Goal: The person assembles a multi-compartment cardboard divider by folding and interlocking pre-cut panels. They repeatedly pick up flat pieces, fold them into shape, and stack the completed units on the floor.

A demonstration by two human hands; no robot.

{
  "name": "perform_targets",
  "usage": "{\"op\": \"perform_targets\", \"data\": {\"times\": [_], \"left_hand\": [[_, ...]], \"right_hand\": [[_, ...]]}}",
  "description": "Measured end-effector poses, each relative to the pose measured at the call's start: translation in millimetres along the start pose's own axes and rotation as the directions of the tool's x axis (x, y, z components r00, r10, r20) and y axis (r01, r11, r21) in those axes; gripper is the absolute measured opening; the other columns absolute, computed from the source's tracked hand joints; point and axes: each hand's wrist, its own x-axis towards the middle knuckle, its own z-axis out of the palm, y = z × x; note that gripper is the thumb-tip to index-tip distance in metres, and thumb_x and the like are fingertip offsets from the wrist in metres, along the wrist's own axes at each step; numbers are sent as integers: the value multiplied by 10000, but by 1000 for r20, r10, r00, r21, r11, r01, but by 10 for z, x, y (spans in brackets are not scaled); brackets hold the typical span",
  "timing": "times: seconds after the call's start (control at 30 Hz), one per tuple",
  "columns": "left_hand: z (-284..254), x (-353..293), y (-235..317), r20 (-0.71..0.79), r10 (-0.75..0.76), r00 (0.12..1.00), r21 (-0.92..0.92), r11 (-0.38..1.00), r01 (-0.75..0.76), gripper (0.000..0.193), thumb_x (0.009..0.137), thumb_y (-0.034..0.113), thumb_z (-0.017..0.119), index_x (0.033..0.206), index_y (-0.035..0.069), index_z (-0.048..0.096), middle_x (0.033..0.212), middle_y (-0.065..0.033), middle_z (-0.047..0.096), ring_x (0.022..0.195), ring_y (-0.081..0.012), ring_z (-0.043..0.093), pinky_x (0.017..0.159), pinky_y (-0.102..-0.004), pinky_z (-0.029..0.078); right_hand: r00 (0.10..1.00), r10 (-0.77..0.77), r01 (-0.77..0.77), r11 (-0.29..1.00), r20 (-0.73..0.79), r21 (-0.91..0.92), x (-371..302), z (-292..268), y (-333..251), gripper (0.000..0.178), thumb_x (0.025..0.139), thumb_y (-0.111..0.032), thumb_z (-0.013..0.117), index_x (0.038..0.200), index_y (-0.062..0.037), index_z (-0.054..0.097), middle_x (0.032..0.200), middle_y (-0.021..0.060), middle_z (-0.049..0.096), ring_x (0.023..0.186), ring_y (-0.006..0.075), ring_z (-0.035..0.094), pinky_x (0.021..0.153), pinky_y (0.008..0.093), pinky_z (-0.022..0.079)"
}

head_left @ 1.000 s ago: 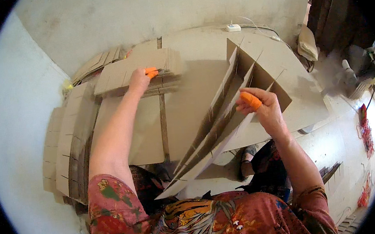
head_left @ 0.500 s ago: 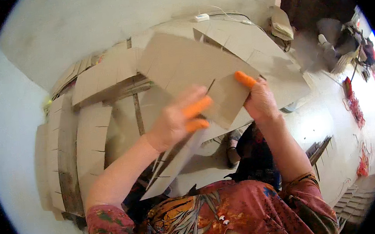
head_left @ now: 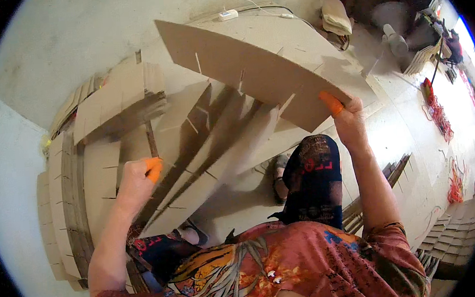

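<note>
My right hand (head_left: 350, 120) grips the near right end of a long brown cardboard sheet (head_left: 265, 71). An orange finger cover is on its thumb. The sheet is raised and tilted, with several narrow slots along its lower edge. On the left, my left hand (head_left: 137, 183) is closed, orange covers showing on its fingers. It is beside several upright slotted cardboard pieces (head_left: 224, 160) that lean in a row in front of me. Whether it grips one of their edges cannot be made out.
Stacked cardboard sheets (head_left: 114, 105) lie at the left, with slotted strips (head_left: 61, 207) along the wall. A white power strip (head_left: 228, 15) with a cable is at the back. Red string bundles (head_left: 441, 124) and more cardboard stacks (head_left: 450, 232) are on the floor at right.
My left hand has come away from the sheet and moved left and down to the leaning pieces. The sheet in my right hand has turned more upright, showing its slotted edge.
</note>
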Motion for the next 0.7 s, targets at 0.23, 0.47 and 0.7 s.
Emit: {"op": "perform_targets", "data": {"times": [0.23, 0.47, 0.7], "left_hand": [[39, -95, -178, -93, 1, 996, 54, 999, 4, 152, 770, 42, 624, 897, -35, 659, 776, -226, 621, 649, -325, 597, 596, -346, 460], [41, 43, 85, -185, 204, 961, 253, 955, -154, 262, 797, 96, 639, 1027, -26, 610, 932, -191, 632, 804, -306, 603, 708, -353, 469], [410, 534, 931, 139, 201, 970, 32, 978, -207, 325, 797, 153, 660, 1088, 20, 600, 1023, -146, 613, 918, -317, 579, 785, -355, 471]], "right_hand": [[998, -5, 15, 989, 64, -148, -75, -27, -55, 150, 866, -103, 604, 965, -3, 657, 798, -13, 643, 765, 58, 525, 674, 232, 434], [994, 56, -36, 980, 98, -196, -321, 46, 141, 140, 873, -89, 586, 961, 9, 634, 758, 18, 636, 736, 64, 509, 657, 244, 440], [982, -180, 186, 964, 49, -192, -346, 268, 223, 151, 849, -31, 580, 985, 9, 633, 811, 79, 670, 768, 107, 594, 690, 247, 457]]}}
